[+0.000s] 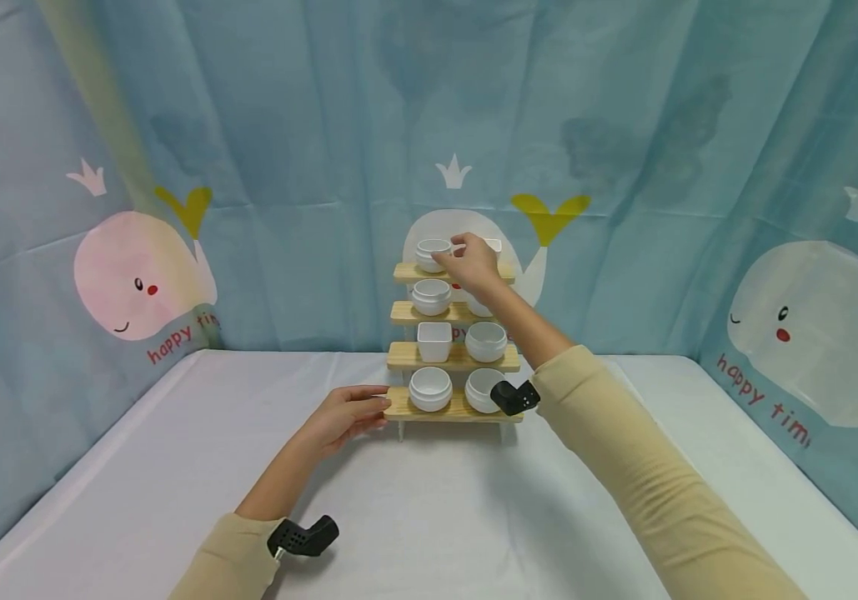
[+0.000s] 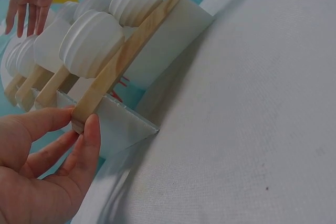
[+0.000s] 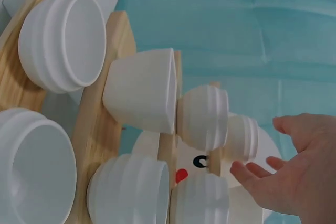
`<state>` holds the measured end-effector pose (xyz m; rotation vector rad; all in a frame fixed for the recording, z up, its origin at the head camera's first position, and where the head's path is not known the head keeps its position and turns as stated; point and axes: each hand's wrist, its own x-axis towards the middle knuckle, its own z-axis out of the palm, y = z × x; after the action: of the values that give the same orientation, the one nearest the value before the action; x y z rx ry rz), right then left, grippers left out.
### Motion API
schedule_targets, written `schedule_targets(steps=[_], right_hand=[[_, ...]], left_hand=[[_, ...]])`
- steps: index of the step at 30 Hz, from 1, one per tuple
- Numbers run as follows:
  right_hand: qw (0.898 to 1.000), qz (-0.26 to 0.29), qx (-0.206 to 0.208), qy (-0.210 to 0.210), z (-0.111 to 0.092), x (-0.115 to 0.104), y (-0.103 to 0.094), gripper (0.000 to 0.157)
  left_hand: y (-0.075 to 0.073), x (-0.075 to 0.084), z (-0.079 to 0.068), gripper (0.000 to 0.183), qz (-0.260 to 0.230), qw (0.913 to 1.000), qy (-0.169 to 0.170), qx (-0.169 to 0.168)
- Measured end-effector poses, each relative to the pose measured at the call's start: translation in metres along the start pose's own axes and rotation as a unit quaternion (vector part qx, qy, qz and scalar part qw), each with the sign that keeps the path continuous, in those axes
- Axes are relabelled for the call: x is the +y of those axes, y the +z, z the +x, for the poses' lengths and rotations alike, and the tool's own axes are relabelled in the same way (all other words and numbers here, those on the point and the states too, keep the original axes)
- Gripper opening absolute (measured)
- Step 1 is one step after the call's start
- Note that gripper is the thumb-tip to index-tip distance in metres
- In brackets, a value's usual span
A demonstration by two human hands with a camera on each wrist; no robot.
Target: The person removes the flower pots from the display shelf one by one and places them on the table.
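A stepped stand of light wooden boards (image 1: 457, 407) carries white cups in pairs. My left hand (image 1: 346, 417) pinches the left end of the lowest board (image 2: 107, 80) between thumb and fingers. Up at the top step, my right hand (image 1: 471, 265) is beside a round white cup (image 1: 430, 258). In the right wrist view, its thumb and fingers are spread near that cup (image 3: 241, 138) and hold nothing. A square cup (image 1: 434, 343) stands on the second step from the bottom. The right hand partly hides the top right cup (image 1: 494, 245).
Clear side panels (image 2: 123, 121) support the boards. The stand is on a white cloth-covered table (image 1: 413, 508), close to a blue curtain (image 1: 308, 275) printed with whales. Black wrist devices (image 1: 303, 536) are worn at both sleeves.
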<state>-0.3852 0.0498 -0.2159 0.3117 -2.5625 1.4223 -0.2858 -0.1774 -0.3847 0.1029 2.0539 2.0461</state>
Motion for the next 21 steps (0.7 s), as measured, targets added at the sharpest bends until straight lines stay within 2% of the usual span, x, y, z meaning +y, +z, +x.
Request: schedule_targets(steps=[9, 14, 21], right_hand=[[1.0, -0.028, 0.0, 0.012, 0.004, -0.007, 0.009, 0.06], [0.999, -0.043, 0.016, 0.011, 0.008, -0.01, 0.013, 0.062], [0.998, -0.044, 0.016, 0.031, 0.011, -0.013, 0.018, 0.059]], left_hand=[[0.002, 0.0, -0.002, 0.052, 0.0, 1.0, -0.004, 0.006], [0.001, 0.0, -0.002, 0.052, 0.002, 1.0, 0.002, 0.002], [0.003, -0.001, 0.0, 0.052, -0.001, 1.0, 0.002, 0.003]])
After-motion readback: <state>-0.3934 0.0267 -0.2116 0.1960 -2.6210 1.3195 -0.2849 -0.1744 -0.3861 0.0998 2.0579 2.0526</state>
